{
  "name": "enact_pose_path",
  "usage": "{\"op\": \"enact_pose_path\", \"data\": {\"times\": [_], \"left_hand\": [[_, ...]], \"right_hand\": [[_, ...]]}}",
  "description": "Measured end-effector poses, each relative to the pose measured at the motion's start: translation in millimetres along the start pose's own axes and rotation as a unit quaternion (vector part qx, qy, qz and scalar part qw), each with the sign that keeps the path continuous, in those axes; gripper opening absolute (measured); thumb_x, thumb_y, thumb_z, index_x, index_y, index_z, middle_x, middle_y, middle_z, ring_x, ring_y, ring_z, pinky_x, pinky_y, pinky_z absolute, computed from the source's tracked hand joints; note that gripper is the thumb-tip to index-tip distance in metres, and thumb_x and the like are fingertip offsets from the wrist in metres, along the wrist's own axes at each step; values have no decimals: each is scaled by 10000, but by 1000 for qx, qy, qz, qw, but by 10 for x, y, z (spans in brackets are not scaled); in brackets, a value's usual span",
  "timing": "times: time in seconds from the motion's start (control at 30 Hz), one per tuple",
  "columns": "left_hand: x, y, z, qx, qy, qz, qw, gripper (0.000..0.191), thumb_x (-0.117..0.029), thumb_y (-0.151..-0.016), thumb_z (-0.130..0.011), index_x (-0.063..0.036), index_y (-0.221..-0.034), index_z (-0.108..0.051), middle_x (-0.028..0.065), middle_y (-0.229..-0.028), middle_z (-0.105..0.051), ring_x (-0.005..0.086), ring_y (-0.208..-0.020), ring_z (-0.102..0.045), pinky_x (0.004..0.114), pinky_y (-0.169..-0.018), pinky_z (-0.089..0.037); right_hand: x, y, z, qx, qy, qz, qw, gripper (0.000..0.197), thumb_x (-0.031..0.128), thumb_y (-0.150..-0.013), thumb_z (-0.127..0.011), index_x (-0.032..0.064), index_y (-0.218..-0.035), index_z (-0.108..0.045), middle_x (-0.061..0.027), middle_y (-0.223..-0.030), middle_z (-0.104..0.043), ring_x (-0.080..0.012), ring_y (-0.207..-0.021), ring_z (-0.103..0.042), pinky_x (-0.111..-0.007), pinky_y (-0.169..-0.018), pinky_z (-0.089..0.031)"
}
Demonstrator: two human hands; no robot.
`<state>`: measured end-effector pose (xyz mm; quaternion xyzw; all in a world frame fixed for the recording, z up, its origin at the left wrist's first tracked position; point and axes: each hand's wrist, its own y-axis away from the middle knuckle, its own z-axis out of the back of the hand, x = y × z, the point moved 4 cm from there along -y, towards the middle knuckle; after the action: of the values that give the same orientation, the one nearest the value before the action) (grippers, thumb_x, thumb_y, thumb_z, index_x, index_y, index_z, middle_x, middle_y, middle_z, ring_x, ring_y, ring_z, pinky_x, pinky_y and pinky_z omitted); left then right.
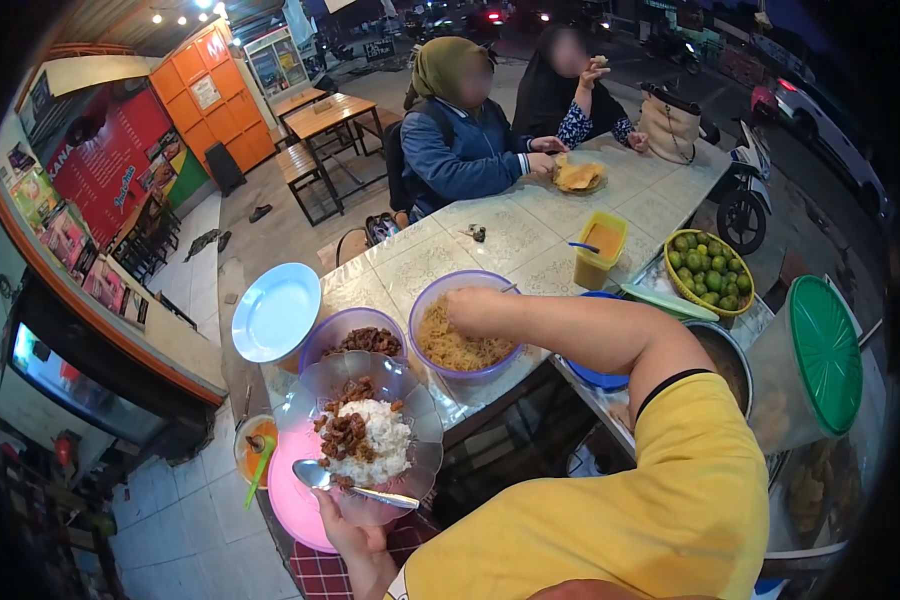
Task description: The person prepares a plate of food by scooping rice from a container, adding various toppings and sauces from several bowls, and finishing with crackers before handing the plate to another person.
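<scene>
A scalloped clear plate rests on my left hand, which grips it by the near rim. On it lie white rice, brown fried pieces and a metal spoon. My right hand reaches into a purple-rimmed bowl of thin fried noodles. Its fingertips are hidden there, so their grip cannot be seen. A utensil handle sticks up behind this hand. Just left stands another purple bowl holding dark brown food.
A pale blue plate, pink lid and orange sauce bowl stand left. Right are a yellow sauce container, a lime basket and a green-lidded tub. Two people sit across the tiled counter, one with a plate of crackers.
</scene>
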<state>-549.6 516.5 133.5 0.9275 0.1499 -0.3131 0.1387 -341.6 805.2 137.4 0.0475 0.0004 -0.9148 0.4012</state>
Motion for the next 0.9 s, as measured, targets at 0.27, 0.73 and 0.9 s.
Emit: {"op": "enact_pose_path", "data": {"times": [0.27,0.73,0.9], "left_hand": [[71,-37,64,-46,-7,-6,999,545,-427,-876,-410,-62,-1272,-322,130,-1269,-395,304,-1157,-390,451,-977,-316],[85,102,54,-29,8,-3,1000,523,-416,-894,-370,-37,-1253,-338,124,-1238,-433,270,-1125,-430,428,-958,-328],[45,134,172,-55,40,-14,998,522,-424,-894,-367,-45,-1254,-345,108,-1240,-436,254,-1138,-415,401,-974,-302]], "right_hand": [[-167,32,389,63,117,-76,988,188,158,-764,-526,44,-858,-642,-80,-858,-646,-230,-764,-631,-327,-593,-491],[23,293,358,171,49,-46,983,230,198,-697,-562,103,-880,-665,-96,-884,-640,-242,-831,-610,-354,-683,-477],[-71,195,300,217,-1,-32,976,189,145,-685,-570,74,-834,-663,-109,-843,-639,-263,-802,-610,-366,-658,-479]]}}
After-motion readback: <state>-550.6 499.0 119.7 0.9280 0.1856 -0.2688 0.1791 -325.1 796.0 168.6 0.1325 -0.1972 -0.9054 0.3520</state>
